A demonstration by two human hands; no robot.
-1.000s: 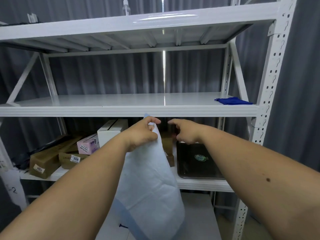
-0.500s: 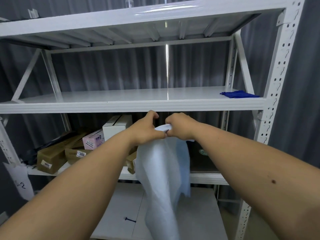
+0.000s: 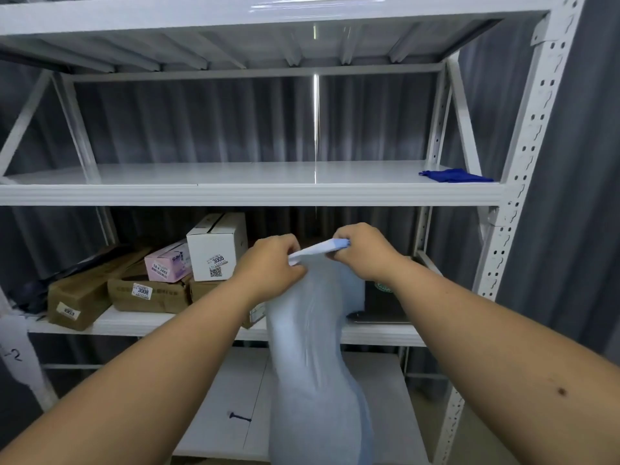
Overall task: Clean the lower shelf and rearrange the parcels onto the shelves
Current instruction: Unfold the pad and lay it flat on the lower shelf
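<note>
Both hands on bag top

Shelving rack: white painted metal, glossy and smooth on the shelf boards. Pale bag: thin, matt, soft. Brown cartons: matt cardboard with paper labels. Blue cloth: matt fabric.
</note>
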